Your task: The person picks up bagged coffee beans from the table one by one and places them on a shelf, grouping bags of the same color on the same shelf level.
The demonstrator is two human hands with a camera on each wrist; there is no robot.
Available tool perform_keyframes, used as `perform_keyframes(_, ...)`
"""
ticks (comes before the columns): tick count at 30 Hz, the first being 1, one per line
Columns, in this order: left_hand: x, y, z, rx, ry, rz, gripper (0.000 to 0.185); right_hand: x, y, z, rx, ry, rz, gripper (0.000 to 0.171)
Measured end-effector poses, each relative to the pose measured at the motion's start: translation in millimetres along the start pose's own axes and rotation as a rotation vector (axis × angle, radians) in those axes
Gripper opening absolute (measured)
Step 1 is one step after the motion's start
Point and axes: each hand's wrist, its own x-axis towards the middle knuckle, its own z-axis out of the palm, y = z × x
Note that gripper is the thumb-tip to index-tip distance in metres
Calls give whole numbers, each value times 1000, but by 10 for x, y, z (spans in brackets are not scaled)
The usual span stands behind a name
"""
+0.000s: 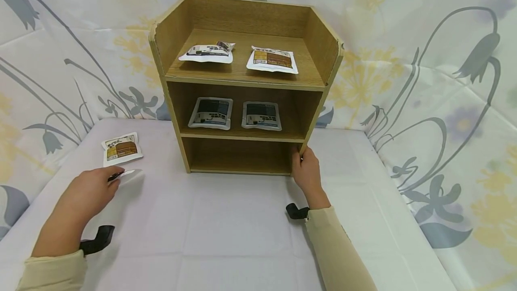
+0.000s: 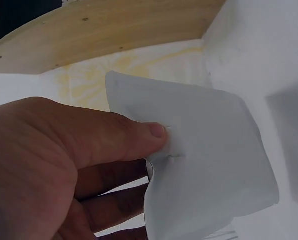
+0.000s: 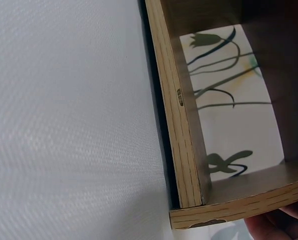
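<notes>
My left hand (image 1: 114,178) pinches a flat white packet (image 1: 130,175) just above the table, left of the shelf. The left wrist view shows the thumb (image 2: 151,135) pressed on the packet's (image 2: 213,170) plain white back, with fingers curled beneath. A second packet (image 1: 121,148) with a brown label lies on the table just beyond. My right hand (image 1: 302,158) grips the lower right front edge of the wooden shelf unit (image 1: 242,79). Its fingertips (image 3: 281,225) show under the wooden edge (image 3: 181,150) in the right wrist view.
Two light packets (image 1: 207,52) (image 1: 272,59) lie on the top shelf and two dark ones (image 1: 211,112) (image 1: 261,115) on the middle shelf. A white cloth covers the table (image 1: 234,228). A flower-printed sheet (image 1: 424,80) hangs behind and on both sides.
</notes>
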Motion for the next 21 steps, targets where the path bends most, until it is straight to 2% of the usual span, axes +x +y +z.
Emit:
perform_keyframes(9,-17,141,-38,-7,-11,21,31,2,14,6,-1,-1,0,39)
perform_keyframes(16,-30,233,-19,-27,41,112,25,7,16,8,-4,2,-2,38)
perform_keyframes(21,-24,305,-9,-35,36,150,24,6,17,9,-1,0,-4,38)
